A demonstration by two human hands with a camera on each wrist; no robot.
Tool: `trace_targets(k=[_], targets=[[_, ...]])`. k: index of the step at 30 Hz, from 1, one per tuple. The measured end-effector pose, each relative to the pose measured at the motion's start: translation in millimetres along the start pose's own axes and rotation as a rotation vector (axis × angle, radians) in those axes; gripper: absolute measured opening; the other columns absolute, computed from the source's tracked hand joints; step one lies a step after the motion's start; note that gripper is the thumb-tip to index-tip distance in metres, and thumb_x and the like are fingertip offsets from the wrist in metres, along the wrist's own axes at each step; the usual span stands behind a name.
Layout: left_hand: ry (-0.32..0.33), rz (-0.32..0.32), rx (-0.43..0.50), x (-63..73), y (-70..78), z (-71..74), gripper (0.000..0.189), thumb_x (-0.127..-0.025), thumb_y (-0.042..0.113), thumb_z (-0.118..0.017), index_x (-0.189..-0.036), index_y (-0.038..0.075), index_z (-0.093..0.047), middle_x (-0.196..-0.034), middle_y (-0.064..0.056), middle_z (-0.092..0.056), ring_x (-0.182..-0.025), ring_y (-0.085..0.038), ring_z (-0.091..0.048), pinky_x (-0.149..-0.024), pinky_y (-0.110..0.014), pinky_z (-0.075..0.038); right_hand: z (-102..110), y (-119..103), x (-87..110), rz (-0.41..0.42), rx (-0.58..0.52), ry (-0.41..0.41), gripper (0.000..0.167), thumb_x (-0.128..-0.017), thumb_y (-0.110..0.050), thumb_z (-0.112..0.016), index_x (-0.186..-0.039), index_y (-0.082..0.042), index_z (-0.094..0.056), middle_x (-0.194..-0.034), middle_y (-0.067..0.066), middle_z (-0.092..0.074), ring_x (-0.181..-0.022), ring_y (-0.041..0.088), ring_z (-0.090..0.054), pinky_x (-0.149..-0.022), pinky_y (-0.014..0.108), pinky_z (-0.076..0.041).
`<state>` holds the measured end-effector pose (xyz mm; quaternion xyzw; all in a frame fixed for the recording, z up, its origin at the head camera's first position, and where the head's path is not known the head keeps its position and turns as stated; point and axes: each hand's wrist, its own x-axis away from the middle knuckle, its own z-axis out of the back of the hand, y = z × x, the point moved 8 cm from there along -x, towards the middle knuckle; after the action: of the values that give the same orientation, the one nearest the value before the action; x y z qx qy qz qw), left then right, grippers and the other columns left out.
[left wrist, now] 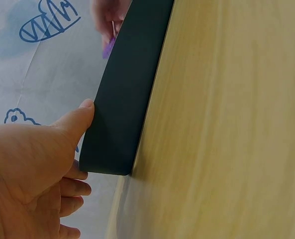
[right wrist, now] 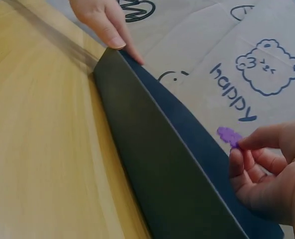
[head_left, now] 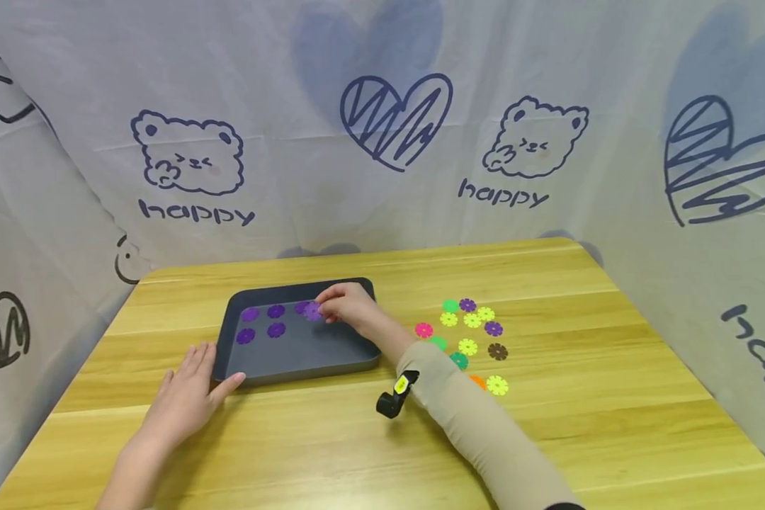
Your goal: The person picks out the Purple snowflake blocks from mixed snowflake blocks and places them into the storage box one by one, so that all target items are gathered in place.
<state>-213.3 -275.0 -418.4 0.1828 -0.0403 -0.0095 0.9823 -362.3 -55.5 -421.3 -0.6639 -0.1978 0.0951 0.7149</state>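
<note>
Pinching a purple snowflake disc (head_left: 312, 311) between thumb and fingers of the right hand (head_left: 350, 306), above the grey tray (head_left: 306, 373) toward its far edge; touching the tray's near-left corner with the left hand (head_left: 186, 393), thumb spread from fingers, apparently preventing sliding.

White fabric backdrop (head_left: 306, 184): the dark-blue lettering "happy" (head_left: 196, 213) reads beneath the left blue-outlined bear head (head_left: 188, 152) and again beneath the right blue-outlined bear head (head_left: 538, 138). Right edge: partial "hap" lettering (head_left: 758, 347). Yellow label (head_left: 401, 384) on black wrist-worn device (head_left: 390, 404): illegible.
</note>
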Motion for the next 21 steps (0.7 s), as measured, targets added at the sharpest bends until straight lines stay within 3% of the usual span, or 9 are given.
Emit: trace_targets(k=[10, 21], targets=[[0.009, -0.005, -0.006, -0.3, 1.1, 0.5, 0.096, -0.096, 0.063, -0.042, -0.151, -0.011, -0.014, -0.156, -0.036, -0.013, -0.146, -0.053, -0.007, -0.11, -0.076, -0.008, -17.8, 14.6, -15.3, -0.088, 0.009, 0.088, 0.013, -0.084, 0.011, -0.064, -0.096, 0.01, -0.069, -0.069, 0.003, -0.059, -0.054, 0.01, -0.056, -0.05, 0.019, -0.051], [0.019, -0.006, -0.007, -0.8, 1.0, 0.8, 0.095, -0.097, 0.062, -0.042, -0.151, -0.011, -0.015, -0.155, -0.036, -0.014, -0.146, -0.053, -0.008, -0.11, -0.076, -0.008, -20.4, 19.9, -18.1, -0.089, 0.119, 0.137, 0.014, -0.083, 0.013, -0.062, -0.095, 0.01, -0.069, -0.066, 0.003, -0.057, -0.05, 0.008, -0.053, -0.046, 0.016, -0.049]])
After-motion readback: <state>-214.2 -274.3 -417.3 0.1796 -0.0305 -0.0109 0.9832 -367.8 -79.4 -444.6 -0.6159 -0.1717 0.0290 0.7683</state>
